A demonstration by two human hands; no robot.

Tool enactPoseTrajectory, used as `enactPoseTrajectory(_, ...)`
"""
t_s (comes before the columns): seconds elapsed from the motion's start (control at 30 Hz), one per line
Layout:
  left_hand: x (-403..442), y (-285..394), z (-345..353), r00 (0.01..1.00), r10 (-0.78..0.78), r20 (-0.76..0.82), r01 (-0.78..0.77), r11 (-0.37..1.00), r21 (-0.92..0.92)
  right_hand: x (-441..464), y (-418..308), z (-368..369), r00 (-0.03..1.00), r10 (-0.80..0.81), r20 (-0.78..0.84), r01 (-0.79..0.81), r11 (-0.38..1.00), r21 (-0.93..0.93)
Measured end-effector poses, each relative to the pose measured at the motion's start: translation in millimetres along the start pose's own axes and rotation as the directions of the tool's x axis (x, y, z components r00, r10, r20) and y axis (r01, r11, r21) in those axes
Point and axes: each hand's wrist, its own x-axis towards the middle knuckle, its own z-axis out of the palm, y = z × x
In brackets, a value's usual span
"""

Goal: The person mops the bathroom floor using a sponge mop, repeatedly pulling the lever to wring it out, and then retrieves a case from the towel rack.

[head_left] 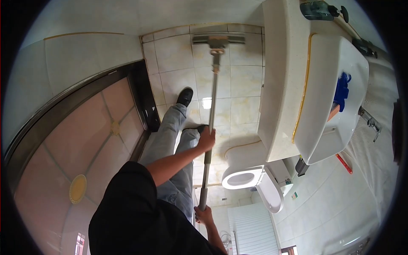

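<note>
Your left hand (pixel 207 140) and right hand (pixel 203 215) both wrap the mop pole (pixel 212 114). Mop head (pixel 218 41) sits beyond your left hand, top centre.

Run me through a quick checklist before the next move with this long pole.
1. Left hand gripping the pole partway along: ok.
2. Right hand closed around it near its top end: ok.
3. Front shoe apart from the pole's wide head: ok.
4. Wide head pressed evenly on the floor tiles: cannot tell; its underside is hidden.
5. Floor tiles dry underfoot: cannot tell; they shine under the light.
</note>
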Motion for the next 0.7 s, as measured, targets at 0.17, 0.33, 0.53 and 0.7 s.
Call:
enactPoseTrajectory(0.17, -136.8, -21.3, 49.9, 0.961, -0.161, 0.224, 0.133, 0.982, 0.133, -34.0, 98.0, -10.8, 0.962, 0.241, -0.128, -0.236, 0.97, 0.053)
enactPoseTrajectory(0.33, -221.5, -62.3, 46.3, 0.91, -0.3, 0.286, 0.229, 0.939, 0.257, -60.3, 126.7, -25.1, 0.929, 0.344, -0.134, -0.33, 0.937, 0.112)
enactPoseTrajectory(0.53, -198.6, -86.1, 21.3, 0.927, -0.298, 0.228, 0.203, 0.909, 0.365, -32.1, 164.6, -3.8, 0.914, 0.405, -0.027, -0.384, 0.884, 0.266)
enactPoseTrajectory(0.7, -85.0, -88.0, 26.6, 0.982, -0.161, 0.098, 0.114, 0.922, 0.369, 35.0, 131.3, 17.3, 0.921, 0.389, 0.023, -0.376, 0.872, 0.315)
